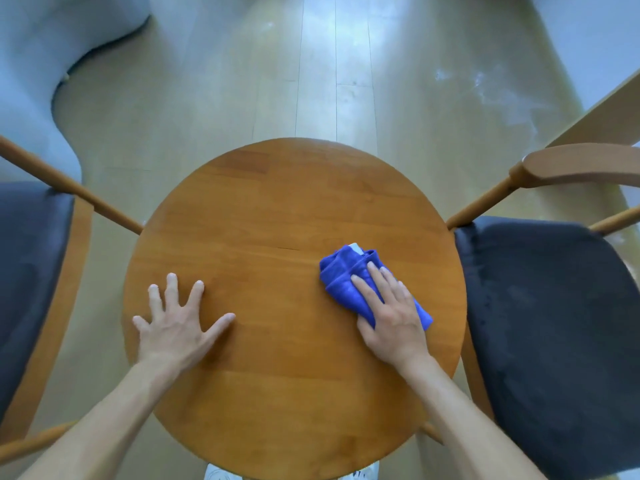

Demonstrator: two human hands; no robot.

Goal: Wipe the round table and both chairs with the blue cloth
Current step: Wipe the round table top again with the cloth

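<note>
Pressing my right hand (391, 317), fingers straight and together, on the bunched blue cloth (346, 282) near the round wooden table's (277, 202) right edge; left hand (176, 323) splayed flat.

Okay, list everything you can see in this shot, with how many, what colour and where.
round table: one, orange-brown wood, centre.
blue cloth: one, bunched, on the table's right side under the right hand.
chairs: two, wood frames with dark seats, one on the left, one on the right.
floor: pale wood planks, beyond the table.
left hand: fingers spread, flat on the table.
right hand: pressing on the cloth.
</note>
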